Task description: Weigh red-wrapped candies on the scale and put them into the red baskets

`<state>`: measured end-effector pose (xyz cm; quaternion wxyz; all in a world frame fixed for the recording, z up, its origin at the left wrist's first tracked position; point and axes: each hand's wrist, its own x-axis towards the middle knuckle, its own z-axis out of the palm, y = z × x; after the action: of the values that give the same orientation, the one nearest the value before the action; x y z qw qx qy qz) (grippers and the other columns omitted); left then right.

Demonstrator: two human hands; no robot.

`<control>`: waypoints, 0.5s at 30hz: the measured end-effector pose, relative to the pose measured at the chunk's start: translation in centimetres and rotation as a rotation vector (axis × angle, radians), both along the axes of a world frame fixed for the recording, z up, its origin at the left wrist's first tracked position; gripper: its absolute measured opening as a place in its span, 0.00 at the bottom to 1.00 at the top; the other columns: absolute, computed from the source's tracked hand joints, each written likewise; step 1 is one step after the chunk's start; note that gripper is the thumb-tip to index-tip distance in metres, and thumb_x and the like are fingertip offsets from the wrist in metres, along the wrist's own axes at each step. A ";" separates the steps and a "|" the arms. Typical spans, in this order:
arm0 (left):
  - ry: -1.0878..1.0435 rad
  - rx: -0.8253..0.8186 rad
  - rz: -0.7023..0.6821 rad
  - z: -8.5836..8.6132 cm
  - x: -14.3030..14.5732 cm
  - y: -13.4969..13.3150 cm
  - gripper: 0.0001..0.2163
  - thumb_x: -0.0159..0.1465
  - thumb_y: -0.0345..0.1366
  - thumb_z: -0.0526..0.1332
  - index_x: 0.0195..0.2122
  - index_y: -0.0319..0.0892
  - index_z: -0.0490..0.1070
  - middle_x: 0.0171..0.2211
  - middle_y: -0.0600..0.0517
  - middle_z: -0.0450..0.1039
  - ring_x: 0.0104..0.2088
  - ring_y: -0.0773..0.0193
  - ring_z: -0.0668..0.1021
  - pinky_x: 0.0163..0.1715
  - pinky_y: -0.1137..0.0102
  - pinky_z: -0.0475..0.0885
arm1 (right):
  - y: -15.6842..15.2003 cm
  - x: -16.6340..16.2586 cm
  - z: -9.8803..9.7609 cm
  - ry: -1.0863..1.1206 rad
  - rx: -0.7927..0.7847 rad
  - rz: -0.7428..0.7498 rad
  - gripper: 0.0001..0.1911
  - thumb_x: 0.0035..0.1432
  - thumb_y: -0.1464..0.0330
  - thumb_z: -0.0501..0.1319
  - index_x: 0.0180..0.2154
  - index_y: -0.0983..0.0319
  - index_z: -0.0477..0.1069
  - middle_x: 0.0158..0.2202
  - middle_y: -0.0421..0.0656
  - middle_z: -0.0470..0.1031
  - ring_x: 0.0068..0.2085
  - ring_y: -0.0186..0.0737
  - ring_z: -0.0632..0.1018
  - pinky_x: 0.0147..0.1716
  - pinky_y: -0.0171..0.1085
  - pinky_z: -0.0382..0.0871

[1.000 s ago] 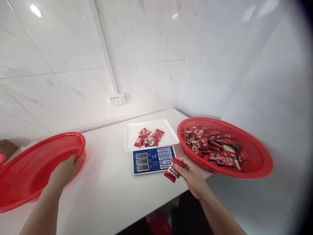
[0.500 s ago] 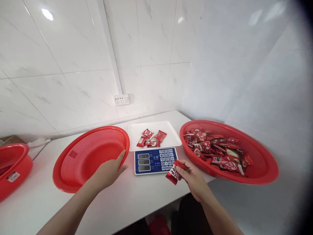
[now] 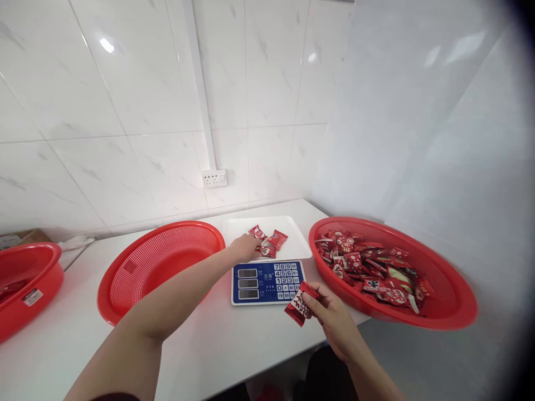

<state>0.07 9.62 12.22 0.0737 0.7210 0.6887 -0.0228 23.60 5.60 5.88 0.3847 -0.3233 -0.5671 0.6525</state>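
Observation:
A blue-faced digital scale (image 3: 267, 281) with a white weighing tray (image 3: 292, 245) stands in the middle of the white counter. A few red candy packets (image 3: 273, 239) lie on the tray. My left hand (image 3: 244, 248) reaches over the tray, fingers closed down on the packets at the pile's left side. My right hand (image 3: 326, 309) hovers in front of the scale, pinching one red candy packet (image 3: 298, 306). An empty red mesh basket (image 3: 161, 264) sits left of the scale. A second red mesh basket (image 3: 434, 278) on the right holds several red candy packets (image 3: 368, 264).
A red plastic tub (image 3: 25, 284) stands at the far left edge. A wall socket (image 3: 214, 178) is on the tiled wall behind the scale. A tiled side wall closes in right behind the full basket. The counter's front edge runs under my right hand.
My left hand slid the empty basket in beside the scale, let go of its rim, then reached onto the weighing tray. My right hand has stayed put with its packet.

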 end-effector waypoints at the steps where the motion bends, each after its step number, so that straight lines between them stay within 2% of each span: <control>1: 0.003 0.003 -0.007 0.0 0.1 0.1 0.14 0.62 0.38 0.55 0.47 0.39 0.65 0.46 0.47 0.67 0.42 0.61 0.73 0.41 0.60 0.70 | 0.0 0.2 -0.1 -0.002 -0.004 -0.004 0.17 0.48 0.56 0.63 0.33 0.62 0.70 0.26 0.41 0.69 0.26 0.34 0.65 0.26 0.34 0.59; 5: 0.028 0.044 0.012 1.1 -0.8 -1.2 0.12 0.63 0.38 0.55 0.46 0.40 0.66 0.46 0.47 0.68 0.42 0.61 0.73 0.41 0.61 0.70 | 0.3 0.8 -0.1 0.002 -0.026 -0.026 0.17 0.46 0.55 0.64 0.32 0.62 0.70 0.26 0.40 0.69 0.26 0.34 0.64 0.26 0.33 0.59; 9: 0.081 0.095 0.139 3.6 -4.1 -4.8 0.10 0.63 0.33 0.50 0.38 0.39 0.70 0.40 0.44 0.71 0.43 0.54 0.73 0.38 0.60 0.69 | 0.6 1.0 -0.2 0.024 -0.056 -0.038 0.18 0.44 0.55 0.65 0.31 0.62 0.71 0.25 0.40 0.69 0.26 0.33 0.64 0.25 0.33 0.59; 11: 0.090 0.084 0.203 4.6 -5.8 -6.6 0.11 0.61 0.34 0.50 0.38 0.38 0.70 0.38 0.43 0.72 0.41 0.51 0.74 0.36 0.59 0.69 | 0.7 0.8 -0.2 0.039 -0.070 -0.022 0.17 0.45 0.56 0.65 0.31 0.62 0.71 0.25 0.40 0.68 0.25 0.33 0.64 0.25 0.33 0.58; 13: 0.075 0.078 0.225 5.0 -6.8 -7.8 0.15 0.60 0.38 0.51 0.45 0.38 0.67 0.43 0.41 0.70 0.46 0.48 0.72 0.39 0.57 0.68 | 0.8 0.4 -0.2 0.059 -0.084 0.000 0.16 0.45 0.56 0.64 0.31 0.62 0.70 0.25 0.39 0.68 0.25 0.32 0.63 0.25 0.33 0.58; 15: 0.040 0.084 0.187 4.4 -6.5 -7.8 0.23 0.60 0.44 0.51 0.55 0.41 0.58 0.55 0.41 0.61 0.55 0.48 0.64 0.46 0.57 0.65 | 0.7 -0.1 -0.1 0.076 -0.095 0.018 0.16 0.46 0.56 0.64 0.30 0.61 0.70 0.24 0.38 0.66 0.24 0.31 0.63 0.24 0.33 0.57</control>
<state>-6.44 1.80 16.65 0.0312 0.6555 0.7545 -0.0013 23.53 6.30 5.74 0.3842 -0.3110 -0.5234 0.6941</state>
